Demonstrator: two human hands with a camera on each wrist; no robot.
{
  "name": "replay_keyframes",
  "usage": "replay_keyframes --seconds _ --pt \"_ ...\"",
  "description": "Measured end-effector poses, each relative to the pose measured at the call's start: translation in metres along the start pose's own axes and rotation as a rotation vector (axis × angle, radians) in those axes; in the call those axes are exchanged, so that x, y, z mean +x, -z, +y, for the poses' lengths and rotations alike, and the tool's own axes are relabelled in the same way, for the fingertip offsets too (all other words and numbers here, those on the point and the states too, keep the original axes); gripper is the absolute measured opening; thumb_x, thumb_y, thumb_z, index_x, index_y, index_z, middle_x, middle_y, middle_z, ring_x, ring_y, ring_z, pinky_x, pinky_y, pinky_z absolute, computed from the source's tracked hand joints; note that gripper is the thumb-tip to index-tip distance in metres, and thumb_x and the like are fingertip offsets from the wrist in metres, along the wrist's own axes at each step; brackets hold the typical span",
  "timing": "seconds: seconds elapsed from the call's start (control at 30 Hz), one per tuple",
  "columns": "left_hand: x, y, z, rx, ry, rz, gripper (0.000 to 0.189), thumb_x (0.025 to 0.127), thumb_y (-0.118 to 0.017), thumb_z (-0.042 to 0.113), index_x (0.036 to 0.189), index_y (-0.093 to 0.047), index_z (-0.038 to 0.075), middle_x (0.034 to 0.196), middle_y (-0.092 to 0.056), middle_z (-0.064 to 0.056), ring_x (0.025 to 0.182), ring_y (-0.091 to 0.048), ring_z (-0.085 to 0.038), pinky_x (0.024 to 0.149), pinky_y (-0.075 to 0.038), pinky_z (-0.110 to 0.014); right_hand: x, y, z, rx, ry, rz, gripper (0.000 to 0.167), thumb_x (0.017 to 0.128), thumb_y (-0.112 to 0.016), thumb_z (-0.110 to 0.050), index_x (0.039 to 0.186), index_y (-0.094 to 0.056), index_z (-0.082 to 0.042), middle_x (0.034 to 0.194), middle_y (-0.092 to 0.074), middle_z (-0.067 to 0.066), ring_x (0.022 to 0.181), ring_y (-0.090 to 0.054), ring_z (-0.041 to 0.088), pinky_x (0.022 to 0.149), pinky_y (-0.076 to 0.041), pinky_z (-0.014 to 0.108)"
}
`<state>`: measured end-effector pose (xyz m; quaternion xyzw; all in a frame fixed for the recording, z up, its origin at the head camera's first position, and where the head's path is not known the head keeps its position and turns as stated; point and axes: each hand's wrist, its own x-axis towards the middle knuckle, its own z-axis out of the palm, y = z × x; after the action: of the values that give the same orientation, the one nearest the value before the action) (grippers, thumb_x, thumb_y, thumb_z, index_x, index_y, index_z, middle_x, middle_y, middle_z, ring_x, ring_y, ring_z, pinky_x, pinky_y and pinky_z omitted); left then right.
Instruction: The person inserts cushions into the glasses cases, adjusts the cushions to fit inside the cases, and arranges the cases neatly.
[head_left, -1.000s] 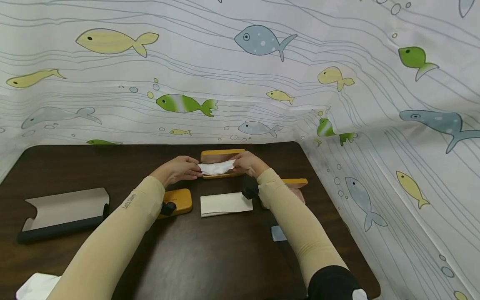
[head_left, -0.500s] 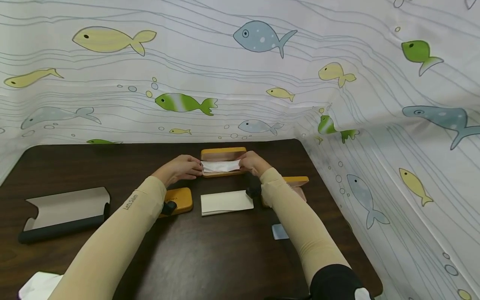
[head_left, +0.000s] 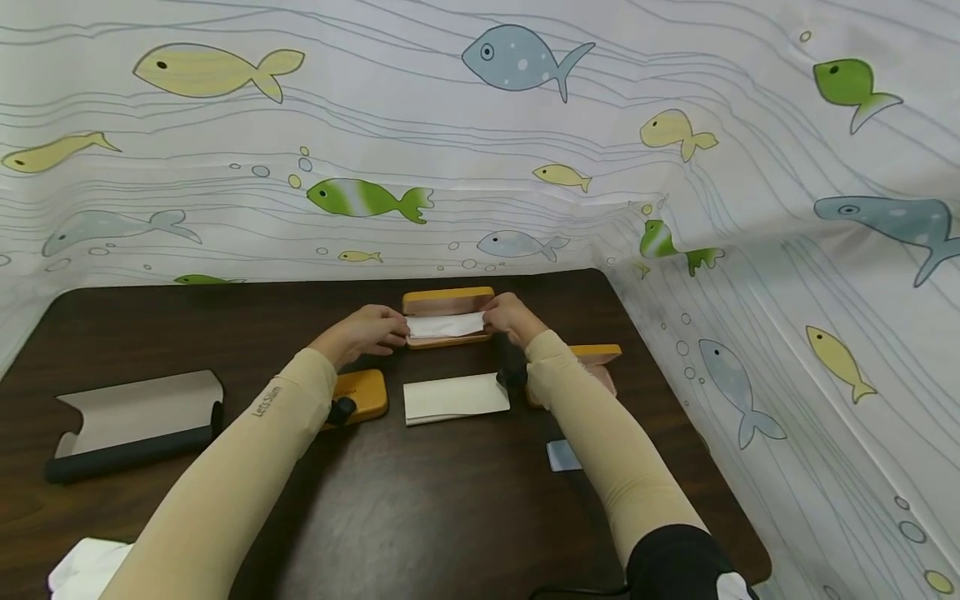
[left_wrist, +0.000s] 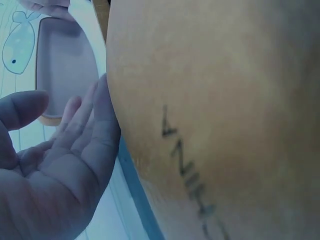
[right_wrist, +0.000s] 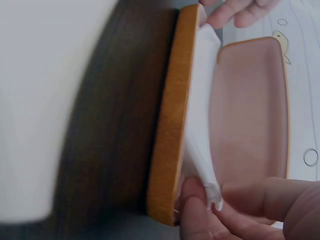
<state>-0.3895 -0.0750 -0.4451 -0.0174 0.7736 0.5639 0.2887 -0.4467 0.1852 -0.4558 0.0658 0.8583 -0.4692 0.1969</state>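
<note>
An orange glasses case point(head_left: 448, 298) with a pink lining stands open at the back of the table. A folded white cloth point(right_wrist: 199, 100) lies lengthwise in its base. My right hand point(head_left: 512, 318) pinches the cloth's right end between thumb and fingers at the case's edge. My left hand point(head_left: 367, 332) is at the cloth's left end. In the left wrist view the left fingers point(left_wrist: 102, 120) extend toward the case, thumb held apart; whether they touch the cloth is hard to tell. What lies under the cloth is hidden.
A closed orange case point(head_left: 365, 393) is under my left wrist, and a folded cream piece point(head_left: 456, 398) lies in front. Another open orange case point(head_left: 596, 357) and a light blue cloth point(head_left: 562, 455) are by my right forearm. An open black case point(head_left: 142, 425) and white cloth point(head_left: 90, 567) lie left.
The white cloth has gone from being held over the case, angled, to lying flatter in its base. My right hand has shifted slightly right; the left has barely moved.
</note>
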Motion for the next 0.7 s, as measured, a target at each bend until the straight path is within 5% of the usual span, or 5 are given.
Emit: replay_keyframes --seconds 0.37,0.7 --pt "-0.0033 0.0012 -0.0010 0.007 -0.002 -0.008 0.047 0.108 -0.046 0.019 0.147 -0.039 -0.006 0.143 -0.049 -0.025 0.133 -0.051 -0.037 0.108 -0.045 -0.048 0.0048 -0.0095 0.0049 -0.028 0.026 0.126 0.022 0.095 -0.063 0.006 0.116 -0.071 0.007 0.119 -0.063 0.018 0.084 -0.060 0.019 0.078 -0.058 0.030" --pt "-0.0011 0.0039 -0.0020 0.016 -0.007 -0.002 0.045 0.109 -0.041 0.020 0.147 -0.040 -0.005 0.145 -0.047 -0.025 0.133 -0.050 -0.037 0.108 -0.046 -0.048 0.0024 -0.0045 0.0062 -0.008 0.022 0.178 0.022 0.098 -0.061 0.002 0.117 -0.071 0.005 0.117 -0.064 0.017 0.085 -0.064 0.020 0.080 -0.059 0.032"
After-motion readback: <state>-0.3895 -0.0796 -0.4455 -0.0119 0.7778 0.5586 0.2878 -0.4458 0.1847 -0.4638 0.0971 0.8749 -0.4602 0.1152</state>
